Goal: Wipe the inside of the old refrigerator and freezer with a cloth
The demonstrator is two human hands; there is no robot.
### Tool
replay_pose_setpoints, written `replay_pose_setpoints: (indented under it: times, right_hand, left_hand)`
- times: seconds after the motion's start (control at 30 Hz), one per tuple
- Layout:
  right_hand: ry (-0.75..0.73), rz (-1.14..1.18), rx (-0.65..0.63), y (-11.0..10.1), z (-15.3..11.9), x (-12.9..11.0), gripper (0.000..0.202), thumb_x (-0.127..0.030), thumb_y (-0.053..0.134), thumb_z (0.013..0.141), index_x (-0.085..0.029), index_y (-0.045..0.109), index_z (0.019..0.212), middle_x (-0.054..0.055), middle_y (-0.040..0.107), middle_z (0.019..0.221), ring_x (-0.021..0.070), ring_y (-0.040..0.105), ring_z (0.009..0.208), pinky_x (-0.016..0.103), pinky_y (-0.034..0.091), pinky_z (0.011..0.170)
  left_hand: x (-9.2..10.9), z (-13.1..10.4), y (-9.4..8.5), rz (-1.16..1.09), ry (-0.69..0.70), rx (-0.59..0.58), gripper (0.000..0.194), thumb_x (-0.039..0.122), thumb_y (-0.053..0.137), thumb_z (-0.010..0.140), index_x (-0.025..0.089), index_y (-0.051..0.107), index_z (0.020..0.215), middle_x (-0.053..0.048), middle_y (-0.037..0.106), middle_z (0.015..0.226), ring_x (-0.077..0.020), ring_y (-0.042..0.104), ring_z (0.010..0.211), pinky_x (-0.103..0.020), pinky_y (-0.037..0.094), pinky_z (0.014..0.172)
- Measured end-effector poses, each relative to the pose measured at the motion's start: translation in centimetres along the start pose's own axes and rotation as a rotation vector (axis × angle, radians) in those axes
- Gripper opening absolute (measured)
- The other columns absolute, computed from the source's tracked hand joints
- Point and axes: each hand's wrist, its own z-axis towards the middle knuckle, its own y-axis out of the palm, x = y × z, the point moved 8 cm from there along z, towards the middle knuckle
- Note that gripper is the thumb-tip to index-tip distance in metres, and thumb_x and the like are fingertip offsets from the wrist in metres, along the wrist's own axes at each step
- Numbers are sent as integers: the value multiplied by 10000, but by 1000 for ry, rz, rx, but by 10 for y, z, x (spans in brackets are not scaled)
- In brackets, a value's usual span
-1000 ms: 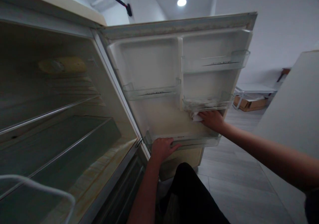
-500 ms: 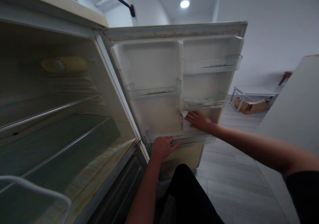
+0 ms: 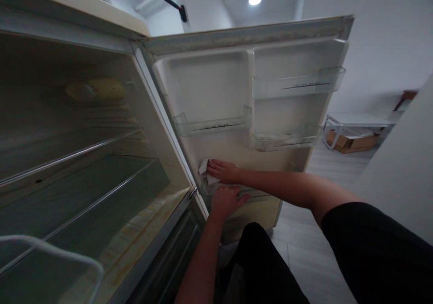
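A refrigerator door point(image 3: 216, 85) stands swung out, its white inner side facing me. My right hand point(image 3: 223, 171) presses a crumpled white cloth point(image 3: 204, 166) against the lower inner panel, near the hinge side; whether it is fabric or paper I cannot tell. Just below, my left hand point(image 3: 227, 201) rests over the rim of the clear bottom door bin point(image 3: 260, 195), fingers curled behind it and thumb out along the front. Several other clear bins, such as the middle left bin point(image 3: 213, 126), hang above my hands.
On the left is the open fridge compartment with glass shelves point(image 3: 67, 157), a yellowish lamp cover point(image 3: 96, 90) and a stained lower edge. A white cable or hose point(image 3: 61, 253) curves across the front left. At right, a small white table point(image 3: 358, 120) stands over a cardboard box point(image 3: 353, 142).
My right hand has slid the cloth left across the lower door panel, from right of the middle to near the hinge side. My left hand stays on the bottom bin.
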Motion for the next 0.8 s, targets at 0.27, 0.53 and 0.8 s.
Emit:
replay_pose_setpoints:
  times: [0.27,0.53,0.8]
  right_hand:
    - [-184,-79,116,1,-26,-16,518,-150,435,906,-50,508,1409,145,477,1493,243,433,1409,358,339,1206]
    - [-332,135,81,-4,-131,-4,543,-99,500,816,-86,570,1354,92,504,1486,200,410,1421,352,333,1211]
    - [-129,499,-105,-32,-247,34,541,-23,462,859,-223,601,1343,27,605,1388,125,469,1374,322,332,1203]
  left_hand:
    - [-1,-1,0,-1,-2,2,625,708,361,917,204,731,927,-121,748,858,-280,700,814,-358,468,706]
    - [-2,-4,1,4,34,6,605,709,367,916,224,728,920,-96,755,870,-264,703,820,-350,459,718]
    - [-1,-6,1,13,44,-14,633,727,312,922,231,704,894,-74,749,842,-247,694,794,-344,445,728]
